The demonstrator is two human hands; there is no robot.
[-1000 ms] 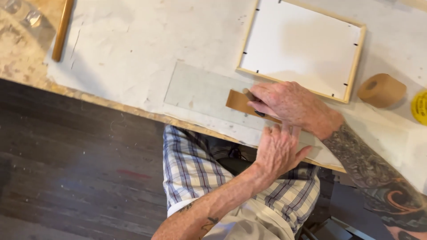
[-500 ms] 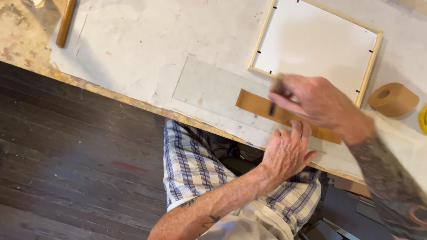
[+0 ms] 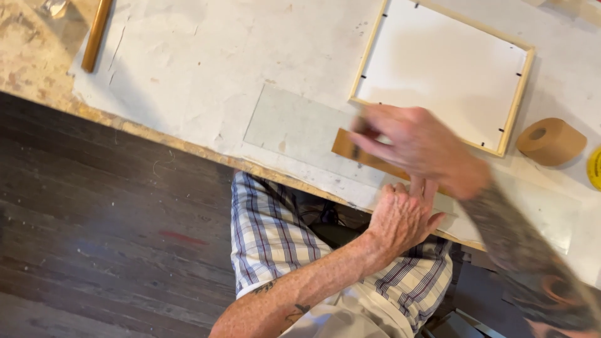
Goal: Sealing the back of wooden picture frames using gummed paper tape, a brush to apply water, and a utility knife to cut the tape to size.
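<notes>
On the white worktop, the right hand (image 3: 421,149) pinches a dark tool against a brown strip (image 3: 360,152) — lying across a glass sheet (image 3: 294,128); left hand (image 3: 404,216) rests flat, fingers spread, at the table edge.

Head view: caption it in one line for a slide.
Left hand presses a clear sheet at the table edge while the blurred right hand holds a wooden straightedge beside a frame.

Glass sheet (image 3: 300,128): clear, rectangular, flat on white worktop near front edge, long side running w/ the edge; right part hidden under hands. Wooden ruler (image 3: 350,147): flat brown strip lying across the glass, angled down to the right, only left end visible, rest covered. Blurred dark tool tip touches ruler's upper edge; type unclear.
</notes>
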